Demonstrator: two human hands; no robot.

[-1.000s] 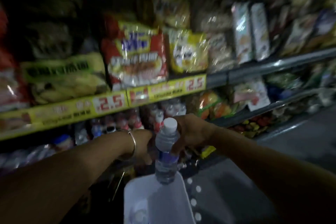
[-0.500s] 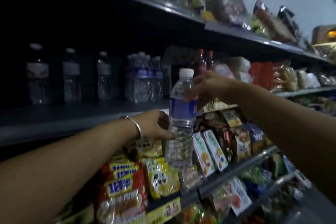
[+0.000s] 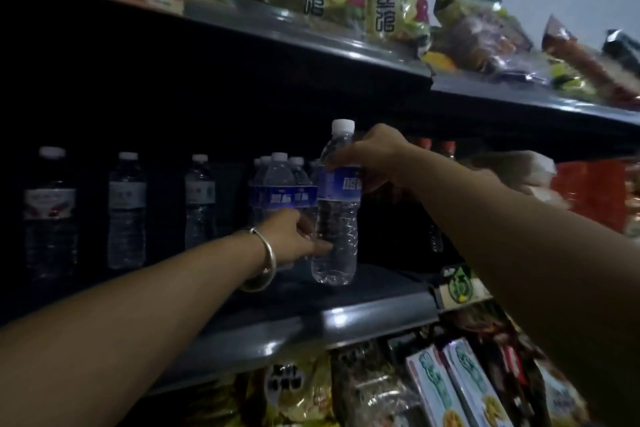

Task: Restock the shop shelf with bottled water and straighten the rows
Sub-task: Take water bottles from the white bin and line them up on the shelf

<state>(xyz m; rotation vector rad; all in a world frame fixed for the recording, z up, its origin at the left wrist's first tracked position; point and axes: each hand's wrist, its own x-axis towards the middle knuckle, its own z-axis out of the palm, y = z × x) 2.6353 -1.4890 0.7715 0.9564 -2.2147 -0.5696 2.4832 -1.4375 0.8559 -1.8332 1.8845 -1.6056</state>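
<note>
A clear water bottle (image 3: pixel 335 218) with a blue label and white cap stands upright over the dark shelf (image 3: pixel 346 317), its base at or just above the shelf board. My right hand (image 3: pixel 374 152) grips its neck and shoulder. My left hand (image 3: pixel 294 236), with a silver bangle on the wrist, holds its lower body from the left. Right behind it stands a tight group of blue-label bottles (image 3: pixel 280 191). Further left, three white-label bottles (image 3: pixel 126 211) stand spaced apart along the same shelf.
The shelf above (image 3: pixel 311 38) hangs low and carries snack bags. Red packets (image 3: pixel 592 191) and red-capped bottles sit to the right on the same level. Boxed snacks (image 3: pixel 460 388) and bags fill the shelf below.
The view rose from the lower shelves and a white crate to the water shelf. Both hands carried the bottle up and forward to the shelf beside the blue-label group.
</note>
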